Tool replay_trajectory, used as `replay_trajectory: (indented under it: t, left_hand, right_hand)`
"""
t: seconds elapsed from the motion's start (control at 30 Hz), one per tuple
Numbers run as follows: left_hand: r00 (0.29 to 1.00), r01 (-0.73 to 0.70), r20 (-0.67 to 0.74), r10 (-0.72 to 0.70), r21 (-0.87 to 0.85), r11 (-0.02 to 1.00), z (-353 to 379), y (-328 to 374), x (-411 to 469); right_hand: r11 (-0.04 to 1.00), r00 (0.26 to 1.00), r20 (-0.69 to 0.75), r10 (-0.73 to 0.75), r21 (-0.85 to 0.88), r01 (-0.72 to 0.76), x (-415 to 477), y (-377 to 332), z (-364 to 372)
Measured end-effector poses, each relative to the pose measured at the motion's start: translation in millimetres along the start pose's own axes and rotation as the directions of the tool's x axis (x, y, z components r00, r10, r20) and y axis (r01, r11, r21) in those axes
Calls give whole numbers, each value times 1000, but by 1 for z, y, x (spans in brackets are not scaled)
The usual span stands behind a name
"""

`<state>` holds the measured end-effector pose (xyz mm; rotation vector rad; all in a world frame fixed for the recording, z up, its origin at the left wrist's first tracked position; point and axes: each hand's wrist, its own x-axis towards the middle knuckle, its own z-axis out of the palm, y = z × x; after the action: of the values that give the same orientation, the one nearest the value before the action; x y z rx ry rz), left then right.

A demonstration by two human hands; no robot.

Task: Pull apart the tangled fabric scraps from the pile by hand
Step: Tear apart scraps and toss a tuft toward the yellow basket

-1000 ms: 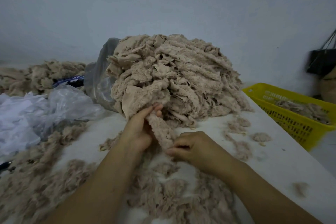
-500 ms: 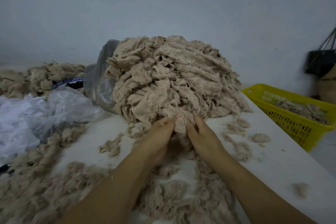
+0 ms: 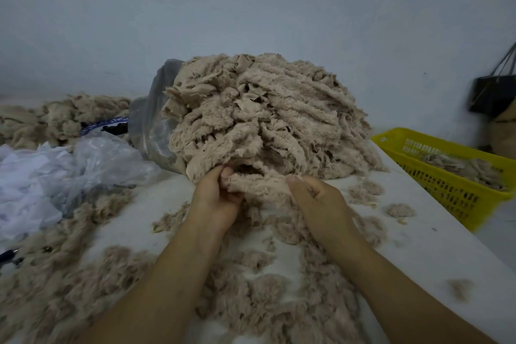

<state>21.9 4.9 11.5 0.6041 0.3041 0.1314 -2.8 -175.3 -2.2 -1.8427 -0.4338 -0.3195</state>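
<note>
A big mound of tangled beige fleecy fabric scraps (image 3: 268, 114) sits at the middle of the white table (image 3: 435, 254), spilling from a clear plastic bag. At its front foot, one fuzzy beige scrap (image 3: 258, 186) is stretched sideways between both hands. My left hand (image 3: 216, 198) pinches its left end with curled fingers. My right hand (image 3: 321, 204) grips its right end, thumb on top. The scrap's far edge still touches the mound. Loose beige fluff (image 3: 251, 288) lies on the table under and around my forearms.
A yellow slotted basket (image 3: 452, 181) holding a few scraps stands off the table's right edge. Crumpled clear and white plastic bags (image 3: 69, 176) lie at the left, with another scrap heap (image 3: 61, 117) behind them. A dark bag (image 3: 494, 95) hangs on the wall at right.
Both hands reached up from a strip near the table into the foot of the mound, took hold of a scrap, and have now moved apart, stretching it sideways.
</note>
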Motion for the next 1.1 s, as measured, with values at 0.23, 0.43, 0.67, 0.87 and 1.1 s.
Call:
replay_trajectory:
  t: [0.23, 0.43, 0.67, 0.87, 1.1]
  left_hand:
    - [972, 128, 203, -115, -53, 990, -3, -7, -2]
    - [984, 53, 177, -30, -127, 991, -7, 7, 3]
    - [993, 11, 117, -2, -77, 997, -9, 7, 3]
    - [988, 51, 139, -72, 150, 987, -3, -4, -5]
    - [951, -34, 282, -125, 499, 866, 2, -26, -18]
  right_hand:
    - [994, 999, -1, 52, 96, -51, -3, 0, -5]
    - [992, 991, 47, -123, 25, 122, -9, -10, 0]
    - [998, 993, -116, 28, 55, -22, -4, -2, -12]
    - [991, 983, -122, 136, 1, -136, 5, 6, -16]
    - [995, 983, 161, 90, -65, -81, 3, 0, 5]
